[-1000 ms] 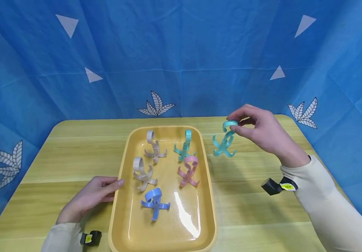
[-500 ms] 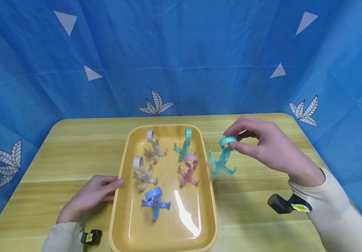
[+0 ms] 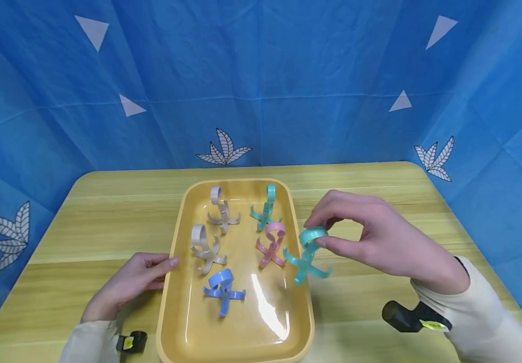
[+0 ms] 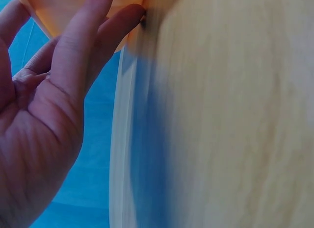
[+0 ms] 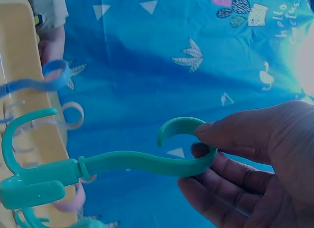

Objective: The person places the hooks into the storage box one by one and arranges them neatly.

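Note:
My right hand [image 3: 369, 232] pinches a turquoise multi-prong hanging hook [image 3: 306, 259] by its curled top between thumb and fingers. In the head view the hook hangs over the right rim of the yellow tray [image 3: 242, 333], its prongs pointing down. In the right wrist view the curved neck of that turquoise hook [image 5: 132, 162] shows plainly. At the tray's left side my left hand [image 3: 131, 282] holds the rim, thumb on top and fingers outside. The left wrist view shows the left hand [image 4: 54, 105] with its fingers at the tray wall [image 4: 54, 10].
Standing in the tray are a second turquoise hook [image 3: 266, 212], a pink hook [image 3: 272, 247], a blue hook [image 3: 224, 292], a far white hook [image 3: 224, 214] and a nearer white hook [image 3: 207, 252]. A wooden table [image 3: 115, 212] lies beneath, with blue cloth [image 3: 261, 75] behind.
My right hand has brought the turquoise hook from the table's right side leftward and nearer, to the tray's right rim. The left hand has stayed on the tray.

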Motion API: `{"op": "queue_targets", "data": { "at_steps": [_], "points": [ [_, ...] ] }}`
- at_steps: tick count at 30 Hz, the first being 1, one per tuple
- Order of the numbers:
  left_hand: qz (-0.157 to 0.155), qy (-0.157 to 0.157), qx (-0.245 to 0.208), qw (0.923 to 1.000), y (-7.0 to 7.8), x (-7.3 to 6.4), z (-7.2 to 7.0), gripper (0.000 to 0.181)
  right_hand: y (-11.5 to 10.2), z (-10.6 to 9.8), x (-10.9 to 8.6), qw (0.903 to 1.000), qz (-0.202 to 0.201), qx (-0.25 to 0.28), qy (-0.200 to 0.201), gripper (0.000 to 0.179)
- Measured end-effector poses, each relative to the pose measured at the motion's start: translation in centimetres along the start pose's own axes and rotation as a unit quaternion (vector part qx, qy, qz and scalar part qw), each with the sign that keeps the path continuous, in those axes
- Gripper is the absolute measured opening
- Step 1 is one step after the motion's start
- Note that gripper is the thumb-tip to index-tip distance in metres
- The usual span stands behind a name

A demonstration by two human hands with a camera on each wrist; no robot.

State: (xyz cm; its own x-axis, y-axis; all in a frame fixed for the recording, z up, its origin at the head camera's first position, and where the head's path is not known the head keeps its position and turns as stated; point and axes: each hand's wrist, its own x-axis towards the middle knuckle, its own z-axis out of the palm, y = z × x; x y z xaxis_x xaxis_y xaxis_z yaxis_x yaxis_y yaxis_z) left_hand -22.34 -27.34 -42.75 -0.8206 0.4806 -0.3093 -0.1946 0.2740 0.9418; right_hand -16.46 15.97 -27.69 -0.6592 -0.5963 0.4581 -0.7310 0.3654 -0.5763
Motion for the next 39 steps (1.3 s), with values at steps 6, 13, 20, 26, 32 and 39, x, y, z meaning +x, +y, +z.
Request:
{"op": "queue_targets", "data": {
  "at_steps": [6, 13, 20, 26, 32, 39],
  "points": [
    [-0.007, 0.005, 0.003, 1.0, -0.2, 0.0, 0.0, 0.056, -0.2, 1.5, 0.4, 0.9989, 0.017, 0.027, -0.035, 0.033],
    [-0.008, 0.012, 0.001, 0.9999, -0.2, -0.1, 0.1, 0.057, 0.1, 3.3, 0.6, 0.9957, 0.029, 0.058, -0.067, 0.026],
    [-0.006, 0.008, -0.003, 0.9999, -0.1, -0.1, 0.1, 0.056, 0.9, 5.5, 0.0, 0.9876, 0.061, 0.096, -0.109, 0.022],
    [-0.011, 0.004, -0.004, 0.9999, 0.0, -0.1, 0.1, 0.056, 1.7, 6.7, -0.8, 0.9854, 0.077, 0.098, -0.116, 0.022],
    [-0.01, 0.003, -0.004, 0.9999, 0.1, -0.1, 0.1, 0.056, 2.0, 7.2, -1.3, 0.9849, 0.099, 0.084, -0.114, 0.024],
    [-0.006, 0.001, -0.001, 1.0, 0.1, -0.1, 0.1, 0.055, 2.4, 7.5, -1.5, 0.9789, 0.119, 0.087, -0.141, 0.02]
  ]
}}
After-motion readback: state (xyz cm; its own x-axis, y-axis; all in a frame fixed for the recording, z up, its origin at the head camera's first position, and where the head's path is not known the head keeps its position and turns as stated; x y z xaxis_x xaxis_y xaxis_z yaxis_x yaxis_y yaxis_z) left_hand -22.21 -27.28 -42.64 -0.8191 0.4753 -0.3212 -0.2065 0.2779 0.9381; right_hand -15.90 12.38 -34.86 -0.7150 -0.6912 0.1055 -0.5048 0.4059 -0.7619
